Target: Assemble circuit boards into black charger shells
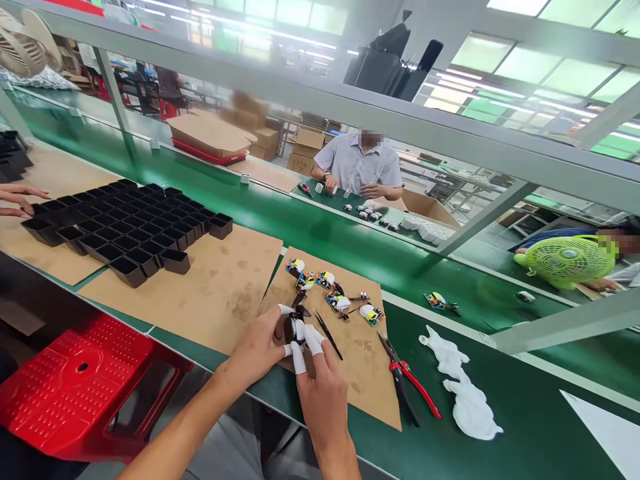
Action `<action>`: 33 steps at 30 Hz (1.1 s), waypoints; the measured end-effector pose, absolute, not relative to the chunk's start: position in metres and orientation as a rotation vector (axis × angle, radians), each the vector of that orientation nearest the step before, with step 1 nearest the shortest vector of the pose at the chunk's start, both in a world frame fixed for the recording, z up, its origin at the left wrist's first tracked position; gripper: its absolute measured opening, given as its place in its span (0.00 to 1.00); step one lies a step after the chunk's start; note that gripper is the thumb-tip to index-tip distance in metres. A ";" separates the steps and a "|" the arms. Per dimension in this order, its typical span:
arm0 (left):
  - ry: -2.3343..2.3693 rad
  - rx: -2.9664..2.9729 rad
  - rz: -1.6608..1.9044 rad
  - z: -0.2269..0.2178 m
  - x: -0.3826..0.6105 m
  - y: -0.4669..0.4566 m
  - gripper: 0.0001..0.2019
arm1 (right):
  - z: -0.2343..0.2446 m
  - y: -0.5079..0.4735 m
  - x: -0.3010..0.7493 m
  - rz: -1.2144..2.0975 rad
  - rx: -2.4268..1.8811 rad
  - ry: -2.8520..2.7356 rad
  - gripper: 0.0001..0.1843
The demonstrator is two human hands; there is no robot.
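My left hand (263, 347) and my right hand (320, 387) meet over a brown cardboard sheet (370, 387), and both wear white finger cots. Together they pinch a small dark part with a white piece (295, 329); I cannot tell more about it. Just right of my fingers lie black tweezers (329, 335). Several small circuit boards (333, 293) with coloured components are spread on the cardboard beyond my hands. Red-handled cutters (407, 380) rest at the sheet's right edge.
Several black plastic cases (125, 227) stand in rows at the left, where another person's hands (17, 200) reach in. A red stool (80, 387) is lower left. White gloves (465, 393) lie on the green belt. A seated person (360, 167) works opposite; a green fan (567, 257) is right.
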State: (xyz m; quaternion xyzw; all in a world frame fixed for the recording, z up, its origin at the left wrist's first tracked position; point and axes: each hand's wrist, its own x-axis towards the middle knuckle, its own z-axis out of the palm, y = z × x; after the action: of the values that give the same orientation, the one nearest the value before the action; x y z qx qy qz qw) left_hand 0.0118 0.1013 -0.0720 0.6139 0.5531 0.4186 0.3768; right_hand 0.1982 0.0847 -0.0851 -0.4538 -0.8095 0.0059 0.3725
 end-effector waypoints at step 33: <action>1.419 1.612 1.063 -0.070 0.016 0.100 0.19 | -0.071 0.093 0.195 0.145 -1.150 -1.992 0.17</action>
State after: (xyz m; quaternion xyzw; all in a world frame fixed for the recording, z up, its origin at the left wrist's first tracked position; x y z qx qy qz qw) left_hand 0.0159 0.1002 -0.0696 0.6267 0.5514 0.4130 0.3642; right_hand 0.1949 0.0933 -0.0712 -0.4560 -0.7898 0.0575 0.4061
